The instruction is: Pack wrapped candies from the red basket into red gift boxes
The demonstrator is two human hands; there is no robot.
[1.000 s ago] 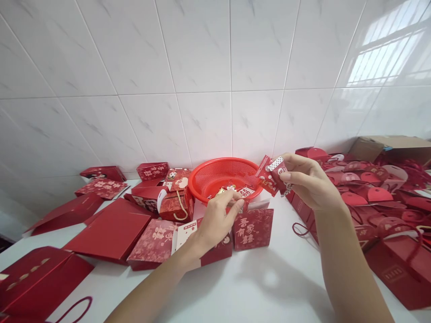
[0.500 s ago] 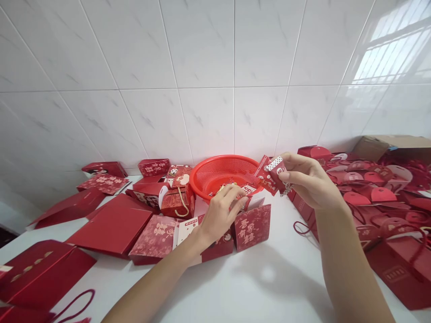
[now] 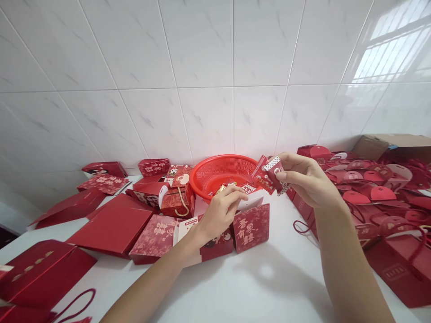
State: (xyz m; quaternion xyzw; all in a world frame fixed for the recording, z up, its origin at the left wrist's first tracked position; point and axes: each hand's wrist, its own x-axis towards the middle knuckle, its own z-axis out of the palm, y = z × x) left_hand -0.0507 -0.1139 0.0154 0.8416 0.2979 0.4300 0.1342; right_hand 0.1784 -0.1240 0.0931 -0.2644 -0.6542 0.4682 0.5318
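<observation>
My right hand (image 3: 306,179) pinches small red wrapped packets (image 3: 271,176), one with a white dotted edge, beside the right rim of a red plastic basket (image 3: 224,161). My left hand (image 3: 222,211) is over an opened red box (image 3: 215,246) in front of the basket, its fingers bent and close together; whether they hold anything is hidden. To the right of that hand a box flap with white characters (image 3: 252,228) stands upright. Gold and red wrapped pieces (image 3: 224,186) lie in the basket.
Red boxes (image 3: 111,224) of several shapes cover the left of the white table (image 3: 235,291). Many red handled boxes (image 3: 373,193) crowd the right side, with a brown carton (image 3: 393,146) behind. A tiled wall stands behind the table.
My left hand has shifted slightly down and its fingers have come up out of the opened box. My right hand stays nearly in place, still holding the packets.
</observation>
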